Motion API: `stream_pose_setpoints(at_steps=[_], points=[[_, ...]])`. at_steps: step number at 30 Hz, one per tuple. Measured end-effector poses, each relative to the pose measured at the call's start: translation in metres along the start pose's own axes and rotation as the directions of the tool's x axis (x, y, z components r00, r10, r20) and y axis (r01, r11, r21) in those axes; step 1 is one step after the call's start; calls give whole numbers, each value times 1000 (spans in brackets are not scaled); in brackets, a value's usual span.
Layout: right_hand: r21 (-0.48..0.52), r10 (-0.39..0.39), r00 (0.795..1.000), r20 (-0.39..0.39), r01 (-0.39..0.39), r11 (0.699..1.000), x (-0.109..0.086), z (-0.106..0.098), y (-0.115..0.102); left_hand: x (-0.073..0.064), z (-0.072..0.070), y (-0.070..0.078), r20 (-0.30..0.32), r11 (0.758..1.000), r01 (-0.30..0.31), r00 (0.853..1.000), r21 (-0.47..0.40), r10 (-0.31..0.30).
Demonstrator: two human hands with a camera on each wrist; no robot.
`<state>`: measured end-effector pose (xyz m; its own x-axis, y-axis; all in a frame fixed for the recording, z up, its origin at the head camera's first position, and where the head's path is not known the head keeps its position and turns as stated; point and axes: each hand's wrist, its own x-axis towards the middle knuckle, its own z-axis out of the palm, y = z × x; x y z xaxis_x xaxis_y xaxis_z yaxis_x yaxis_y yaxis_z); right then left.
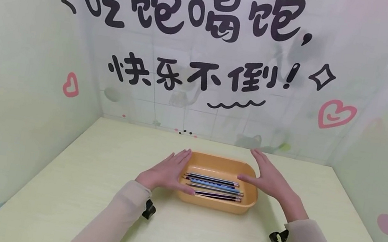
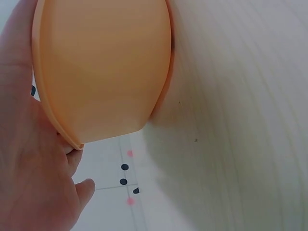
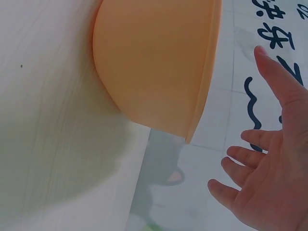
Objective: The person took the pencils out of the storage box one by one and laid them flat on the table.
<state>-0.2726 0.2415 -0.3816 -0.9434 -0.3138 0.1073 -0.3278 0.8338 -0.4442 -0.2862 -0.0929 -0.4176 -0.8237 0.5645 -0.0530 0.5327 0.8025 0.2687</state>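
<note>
An orange plastic basin [image 1: 213, 204] stands on the table, and several pencils [image 1: 215, 188] lie lengthwise inside it. At the basin's left end is my left hand [image 1: 167, 171], its fingers extended and its thumb over the near left corner. The left wrist view shows that hand [image 2: 33, 163] along the rim, with the basin's side wall [image 2: 103, 67] beside it. My right hand [image 1: 273, 182] hovers over the right end, thumb and fingers spread wide. In the right wrist view, a gap separates this hand [image 3: 264, 187] from the basin wall [image 3: 156, 62].
The pale wooden table [image 1: 65, 185] is enclosed by a back wall [image 1: 172, 113] with large black lettering and by side walls at left and right. A black wrist mount [image 1: 149, 209] sits under the left cuff, another mount [image 1: 278, 238] under the right.
</note>
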Motion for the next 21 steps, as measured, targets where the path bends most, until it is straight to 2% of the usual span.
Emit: stream_pose_setpoints(at_steps=[10, 21], points=[[52, -27, 1000, -12, 28, 998, 3, 1, -5, 1, -3, 0, -15, 1000, 2, 1000, 3, -2], [199, -48, 998, -29, 52, 979, 0, 13, -9, -2, 1, 2, -13, 1000, 12, 1000, -18, -12]])
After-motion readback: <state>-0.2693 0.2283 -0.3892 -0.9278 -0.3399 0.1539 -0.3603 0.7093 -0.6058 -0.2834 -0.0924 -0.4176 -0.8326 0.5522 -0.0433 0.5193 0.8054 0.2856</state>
